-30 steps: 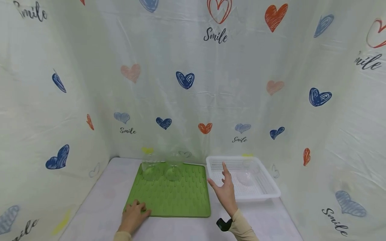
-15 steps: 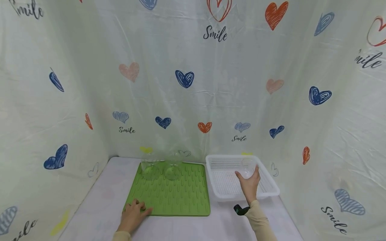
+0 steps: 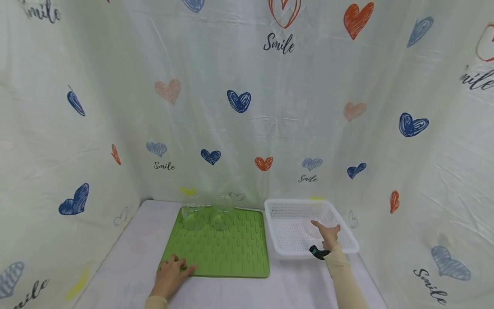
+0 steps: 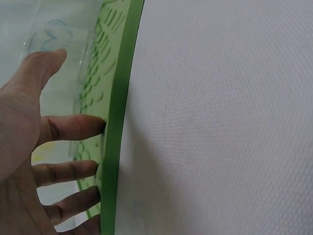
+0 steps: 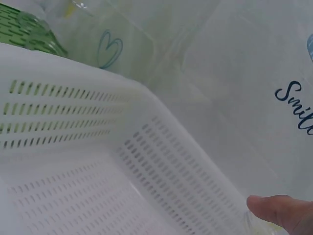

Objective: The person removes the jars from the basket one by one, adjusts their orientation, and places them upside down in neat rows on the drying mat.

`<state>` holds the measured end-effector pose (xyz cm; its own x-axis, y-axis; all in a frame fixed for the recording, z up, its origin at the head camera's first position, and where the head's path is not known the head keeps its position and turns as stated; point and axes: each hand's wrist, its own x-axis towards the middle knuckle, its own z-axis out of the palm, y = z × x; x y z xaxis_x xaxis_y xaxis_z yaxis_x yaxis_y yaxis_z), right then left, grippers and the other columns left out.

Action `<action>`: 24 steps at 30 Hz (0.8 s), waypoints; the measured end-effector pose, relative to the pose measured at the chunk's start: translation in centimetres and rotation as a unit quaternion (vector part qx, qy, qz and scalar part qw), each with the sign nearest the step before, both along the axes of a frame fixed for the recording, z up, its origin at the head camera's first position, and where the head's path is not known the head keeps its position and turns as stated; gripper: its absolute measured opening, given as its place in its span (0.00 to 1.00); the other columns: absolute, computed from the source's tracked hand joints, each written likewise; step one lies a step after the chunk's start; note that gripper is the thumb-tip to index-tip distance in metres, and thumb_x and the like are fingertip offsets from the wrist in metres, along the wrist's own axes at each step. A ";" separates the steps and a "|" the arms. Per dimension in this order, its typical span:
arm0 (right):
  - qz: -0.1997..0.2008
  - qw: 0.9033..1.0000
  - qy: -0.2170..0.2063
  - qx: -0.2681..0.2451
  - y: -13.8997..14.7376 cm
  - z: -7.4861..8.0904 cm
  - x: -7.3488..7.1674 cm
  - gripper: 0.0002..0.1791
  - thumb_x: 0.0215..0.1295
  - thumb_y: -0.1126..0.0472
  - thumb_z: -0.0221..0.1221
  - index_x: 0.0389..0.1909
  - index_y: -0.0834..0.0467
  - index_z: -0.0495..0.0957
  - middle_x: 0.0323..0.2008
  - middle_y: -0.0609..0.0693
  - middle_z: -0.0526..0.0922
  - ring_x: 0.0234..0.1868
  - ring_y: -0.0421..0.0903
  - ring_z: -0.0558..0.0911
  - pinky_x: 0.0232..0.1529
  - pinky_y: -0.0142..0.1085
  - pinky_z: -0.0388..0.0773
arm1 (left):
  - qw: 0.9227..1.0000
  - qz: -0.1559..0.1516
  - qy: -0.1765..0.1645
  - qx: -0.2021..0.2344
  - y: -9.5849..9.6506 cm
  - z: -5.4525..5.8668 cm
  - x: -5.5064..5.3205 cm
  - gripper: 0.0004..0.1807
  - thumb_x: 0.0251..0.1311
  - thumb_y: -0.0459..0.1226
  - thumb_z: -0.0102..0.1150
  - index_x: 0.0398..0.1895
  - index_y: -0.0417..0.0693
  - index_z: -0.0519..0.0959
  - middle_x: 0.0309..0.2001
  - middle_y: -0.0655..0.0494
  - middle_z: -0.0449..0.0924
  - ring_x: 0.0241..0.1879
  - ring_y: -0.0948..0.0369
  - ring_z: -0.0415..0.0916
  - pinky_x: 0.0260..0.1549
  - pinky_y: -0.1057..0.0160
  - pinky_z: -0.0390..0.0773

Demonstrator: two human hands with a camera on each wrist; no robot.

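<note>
My right hand (image 3: pixel 328 235) reaches into the white plastic basket (image 3: pixel 285 253), its thumb and fingers spread around a clear drinking glass (image 3: pixel 317 211). In the right wrist view the thumb (image 5: pixel 274 208) touches a sliver of that glass at the bottom corner; the other fingers are hidden. My left hand (image 3: pixel 170 274) rests at the near left corner of a green ridged mat (image 3: pixel 231 257). Its fingertips touch the mat by its edge in the left wrist view, with the thumb raised. Two more clear glasses (image 3: pixel 194 216) stand side by side on the mat's far left part.
The basket has slotted walls and stands right of the mat, a narrow gap between them. A white cloth (image 3: pixel 231 296) covers the table. Behind and on both sides hangs a pale curtain (image 3: pixel 270 128) printed with hearts and "Smile".
My right hand has moved right from the basket's left side to the glass, its thumb and fingers now around it. The left hand stays on the mat.
</note>
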<state>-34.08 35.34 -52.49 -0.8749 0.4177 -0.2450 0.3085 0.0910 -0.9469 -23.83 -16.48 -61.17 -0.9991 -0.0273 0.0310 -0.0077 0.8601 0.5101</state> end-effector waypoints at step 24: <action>0.014 0.999 -0.044 0.015 2.1 -4.3 -4.2 0.69 0.56 0.48 0.66 0.71 0.61 0.16 0.66 0.79 0.14 0.69 0.74 0.21 0.71 0.66 0.38 | 1.000 0.012 0.017 -0.005 0.1 -0.4 0.0 0.24 0.52 0.61 0.62 0.27 0.50 0.79 0.39 0.45 0.73 0.39 0.42 0.70 0.32 0.40 0.75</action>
